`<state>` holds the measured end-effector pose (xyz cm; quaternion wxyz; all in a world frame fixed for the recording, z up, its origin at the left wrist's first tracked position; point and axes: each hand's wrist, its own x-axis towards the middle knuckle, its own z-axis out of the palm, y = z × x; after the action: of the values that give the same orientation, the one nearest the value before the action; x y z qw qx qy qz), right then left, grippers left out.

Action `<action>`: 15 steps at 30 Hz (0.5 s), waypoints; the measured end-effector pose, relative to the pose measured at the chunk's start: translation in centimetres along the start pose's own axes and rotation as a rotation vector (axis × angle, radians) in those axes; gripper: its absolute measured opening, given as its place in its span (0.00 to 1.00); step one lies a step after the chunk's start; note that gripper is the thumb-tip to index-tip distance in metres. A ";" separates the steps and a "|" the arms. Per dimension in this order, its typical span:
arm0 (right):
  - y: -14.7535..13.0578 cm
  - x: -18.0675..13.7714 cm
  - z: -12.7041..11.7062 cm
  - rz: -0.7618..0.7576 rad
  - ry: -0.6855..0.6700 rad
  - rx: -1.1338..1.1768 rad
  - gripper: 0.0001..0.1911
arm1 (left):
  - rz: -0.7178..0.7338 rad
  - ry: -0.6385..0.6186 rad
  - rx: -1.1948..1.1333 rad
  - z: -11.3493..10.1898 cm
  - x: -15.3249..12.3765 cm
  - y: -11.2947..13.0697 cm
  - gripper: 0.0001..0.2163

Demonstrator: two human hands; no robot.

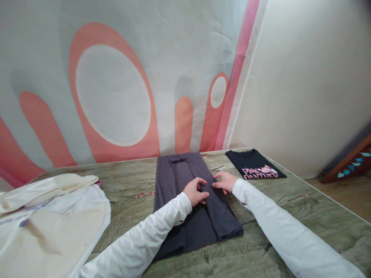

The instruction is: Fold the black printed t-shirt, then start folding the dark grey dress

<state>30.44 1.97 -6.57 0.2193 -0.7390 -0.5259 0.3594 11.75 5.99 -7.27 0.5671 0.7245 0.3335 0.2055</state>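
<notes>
A dark grey garment (179,181) lies folded lengthwise down the middle of the green patterned surface (304,208). My left hand (196,192) rests on its middle with curled fingers pinching a fold of the cloth. Just to its right, my right hand (225,181) lies on the garment's right side, its fingers pressed on the fabric edge. Both arms wear long white sleeves.
A folded black T-shirt (255,164) with pink print lies at the back right. A heap of white and cream clothes (49,208) fills the left side. A wall with pink and grey shapes stands behind; a wooden floor shows beyond the right edge.
</notes>
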 end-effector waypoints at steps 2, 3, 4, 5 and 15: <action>0.1 -0.3 0.0 -0.011 -0.051 0.046 0.25 | 0.005 -0.025 0.045 -0.1 0.1 -0.2 0.15; 0.3 -0.4 0.1 -0.019 -0.053 0.061 0.25 | 0.009 -0.030 0.086 -0.1 0.1 -0.2 0.14; 0.5 -0.5 0.2 -0.024 -0.042 0.064 0.25 | 0.015 -0.031 0.141 -0.1 0.1 -0.3 0.13; 0.7 -0.5 0.4 -0.030 -0.022 0.054 0.24 | 0.024 -0.026 0.203 -0.1 0.1 -0.3 0.13; 1.3 -2.5 0.8 -0.098 0.180 -0.148 0.16 | 0.376 0.066 0.951 -0.5 -2.1 1.7 0.09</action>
<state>30.19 -0.85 -7.31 0.2279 -0.7559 -0.5646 0.2407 10.33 4.61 -5.32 0.1172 0.9430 0.2718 0.1520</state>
